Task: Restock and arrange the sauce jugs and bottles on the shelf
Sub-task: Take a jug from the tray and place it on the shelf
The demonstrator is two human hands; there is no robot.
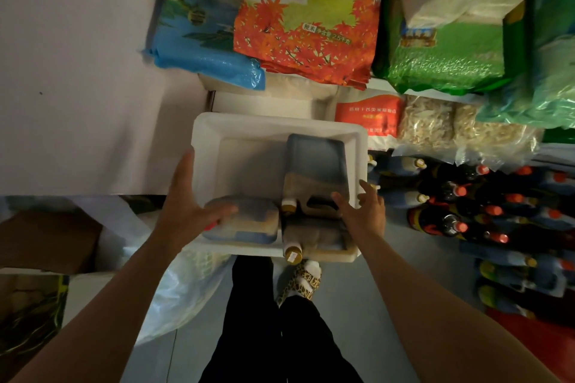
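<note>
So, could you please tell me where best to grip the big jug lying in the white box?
Probably by its moulded handle, from above: the big jug lies flat in the white box, handle opening facing up at the cap end, right by the right hand.

left hand (189, 205): fingers spread, reaching | right hand (362, 211): fingers loosely extended

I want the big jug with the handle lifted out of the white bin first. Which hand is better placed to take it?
The right hand, probably. Its fingers already reach the handle of the big jug, on the bin's right side. The left hand rests on the smaller jug, farther from that handle.
</note>
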